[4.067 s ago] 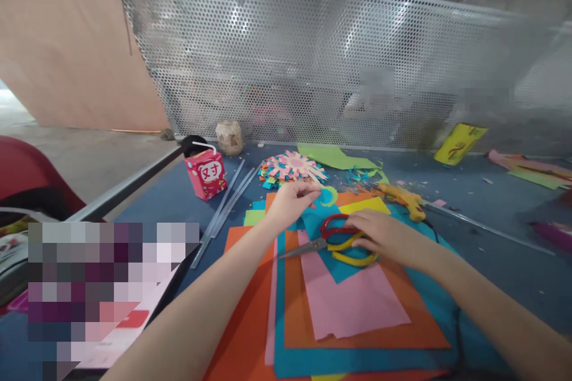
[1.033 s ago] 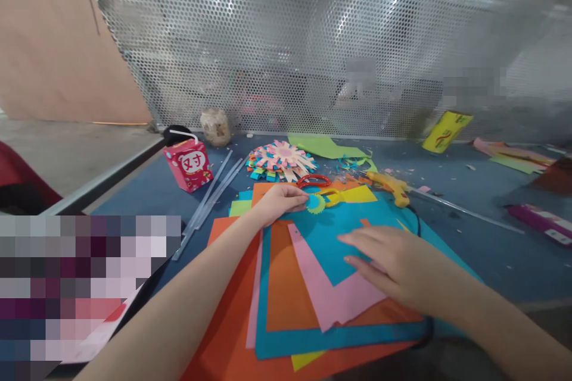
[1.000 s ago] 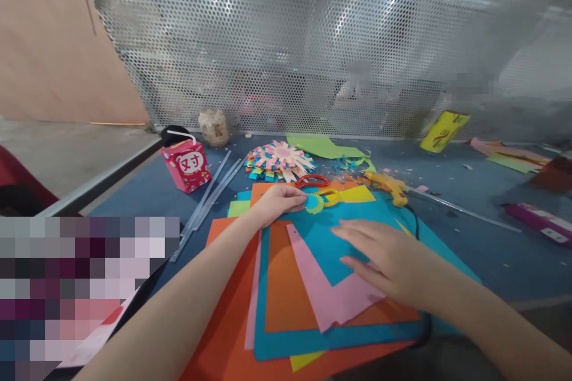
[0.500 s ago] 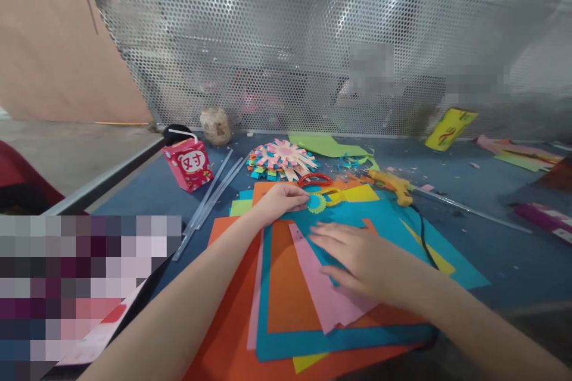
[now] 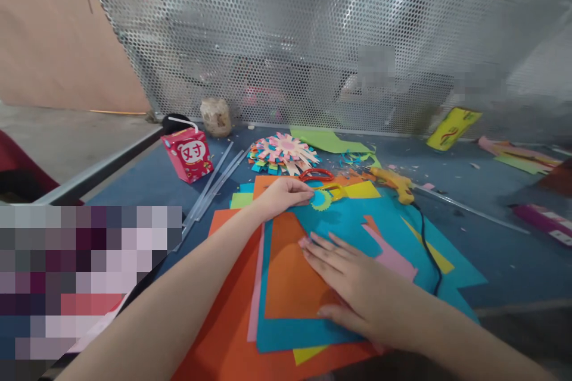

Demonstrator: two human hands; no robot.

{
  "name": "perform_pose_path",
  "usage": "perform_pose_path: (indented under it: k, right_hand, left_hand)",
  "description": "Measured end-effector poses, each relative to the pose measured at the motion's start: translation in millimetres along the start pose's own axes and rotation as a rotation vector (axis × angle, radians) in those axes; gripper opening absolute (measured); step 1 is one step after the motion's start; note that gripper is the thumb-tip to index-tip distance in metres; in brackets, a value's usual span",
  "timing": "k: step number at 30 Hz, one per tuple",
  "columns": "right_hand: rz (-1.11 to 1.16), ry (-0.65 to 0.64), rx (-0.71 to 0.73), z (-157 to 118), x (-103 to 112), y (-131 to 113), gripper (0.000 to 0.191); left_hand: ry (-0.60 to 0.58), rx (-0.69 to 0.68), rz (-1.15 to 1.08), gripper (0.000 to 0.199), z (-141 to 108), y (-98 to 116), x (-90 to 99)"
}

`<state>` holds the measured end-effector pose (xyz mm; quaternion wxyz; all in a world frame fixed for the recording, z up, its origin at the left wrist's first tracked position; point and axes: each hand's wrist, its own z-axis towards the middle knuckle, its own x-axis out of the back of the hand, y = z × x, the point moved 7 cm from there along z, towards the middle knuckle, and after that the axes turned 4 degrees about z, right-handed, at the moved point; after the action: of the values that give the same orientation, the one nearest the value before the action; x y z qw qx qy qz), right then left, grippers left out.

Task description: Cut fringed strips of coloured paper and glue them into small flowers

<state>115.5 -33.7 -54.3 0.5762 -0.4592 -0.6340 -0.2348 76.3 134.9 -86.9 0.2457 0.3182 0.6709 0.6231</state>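
Head cam: left hand (image 5: 283,196) has its fingertips pinched on the small round paper disc, blue with a toothed lime-green rim (image 5: 322,208), over the big blue paper sheet (image 5: 357,223). Right hand (image 5: 351,277) is palm down, fingers a bit spread, over the orange rectangular paper sheet (image 5: 288,277), a ragged pink paper piece (image 5: 397,261) poking out beside it; can't tell if it's gripping any. I'd go light on that pinch so the teeth don't bend, and shift loose sheets with a flat palm. Room-wise, the red-and-yellow-handled metal scissors (image 5: 317,171) sit right behind the disc, and the yellow glue gun's (image 5: 395,183) black cable (image 5: 424,231) lies over the paper's right side, so I'd keep slides short that way.
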Motion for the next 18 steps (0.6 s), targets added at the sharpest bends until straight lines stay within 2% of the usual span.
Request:
perform_pose_path:
  k: [7,9,11,12,14,16,18]
  right_hand:
    - [-0.075,0.218,-0.012,18.8,5.7,8.6,0.078]
    - [-0.076,0.262,0.024,15.9,15.1,6.3,0.072]
    - [-0.056,0.299,-0.010,9.0,26.7,12.1,0.054]
    - [-0.043,0.317,-0.068,4.6,33.0,20.3,0.045]
    - [-0.024,0.369,-0.293,-7.1,46.8,50.7,0.032]
    - [-0.033,0.412,-0.520,-19.8,59.4,89.7,0.031]
    - [-0.045,0.436,-0.806,-34.6,68.8,137.3,0.033]
  left_hand:
    - [0.047,-0.066,-0.046,0.018,-4.0,5.6,2.3]
    - [0.054,-0.087,-0.043,0.017,-5.1,7.8,2.8]
    - [0.066,-0.117,-0.034,0.018,-6.1,10.8,2.9]
    - [0.072,-0.131,-0.027,0.021,-6.4,12.2,2.6]
    - [0.079,-0.155,-0.011,0.028,-6.6,14.8,1.3]
    - [0.077,-0.177,0.022,0.033,-7.1,17.6,-1.2]
    - [0.067,-0.202,0.083,0.032,-9.1,21.1,-5.2]
